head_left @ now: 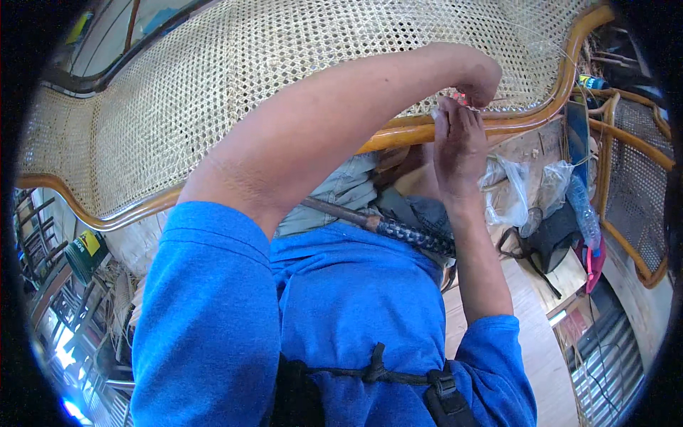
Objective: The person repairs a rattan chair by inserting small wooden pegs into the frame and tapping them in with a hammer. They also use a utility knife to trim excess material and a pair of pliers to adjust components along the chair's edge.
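The woven cane panel (178,121) spanned the upper part of the view, bounded on its near side by a curved wooden frame (398,136). The left hand (485,80) bent down over the panel's right part, and the right hand (461,148) pointed up to meet it at the frame. Their grip was largely hidden, so whether either pinched anything could not be told. Good work here probably called for a steady brace against the wood and small, even movements, sparing the weave.
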A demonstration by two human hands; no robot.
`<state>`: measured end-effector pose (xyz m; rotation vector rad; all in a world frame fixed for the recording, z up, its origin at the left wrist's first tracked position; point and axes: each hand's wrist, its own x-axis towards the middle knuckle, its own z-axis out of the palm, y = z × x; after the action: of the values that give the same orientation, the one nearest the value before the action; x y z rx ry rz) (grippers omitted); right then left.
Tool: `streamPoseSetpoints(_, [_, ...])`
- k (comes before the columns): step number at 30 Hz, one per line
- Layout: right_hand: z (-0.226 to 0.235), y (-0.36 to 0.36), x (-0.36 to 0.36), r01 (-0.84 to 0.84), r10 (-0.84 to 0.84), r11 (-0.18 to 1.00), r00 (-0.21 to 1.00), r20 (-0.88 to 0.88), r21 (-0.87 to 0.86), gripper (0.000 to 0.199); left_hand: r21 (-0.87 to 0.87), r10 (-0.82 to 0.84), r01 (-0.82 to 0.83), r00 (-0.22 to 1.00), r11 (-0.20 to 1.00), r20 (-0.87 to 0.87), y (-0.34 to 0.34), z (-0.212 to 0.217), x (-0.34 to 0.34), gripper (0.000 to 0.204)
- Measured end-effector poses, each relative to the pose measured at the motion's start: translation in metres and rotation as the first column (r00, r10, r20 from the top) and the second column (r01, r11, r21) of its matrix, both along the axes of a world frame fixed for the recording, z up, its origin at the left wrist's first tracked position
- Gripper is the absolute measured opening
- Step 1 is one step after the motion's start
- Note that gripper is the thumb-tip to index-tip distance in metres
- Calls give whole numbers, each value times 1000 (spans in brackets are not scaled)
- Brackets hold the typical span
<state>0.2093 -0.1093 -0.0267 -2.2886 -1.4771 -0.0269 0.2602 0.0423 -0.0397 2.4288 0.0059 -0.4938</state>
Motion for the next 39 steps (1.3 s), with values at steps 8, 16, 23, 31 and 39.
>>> streamPoseSetpoints(8, [-5, -9, 9, -84, 86, 995, 996, -28, 54, 24, -12, -119, 119, 983, 993, -141, -8, 22, 8, 21])
streamPoseSetpoints(16, [-10, -7, 17, -152, 152, 988, 988, -12, 2, 24, -63, -101, 93, 985, 994, -137, -8, -4, 20, 21])
streamPoseSetpoints(23, [7, -1, 15, -209, 220, 966, 973, 65, -151, 32, -44, -152, 147, 978, 988, -145, 1, 3, 16, 21])
streamPoseSetpoints(31, [18, 4, 9, -205, 205, 969, 979, -10, -141, 32, -67, -97, 99, 995, 993, 25, 3, -13, 12, 18])
streamPoseSetpoints(39, [69, -75, -69, -524, 175, 760, 734, -656, -384, 31, -161, 44, -51, 998, 986, -47, 5, -2, -1, 19])
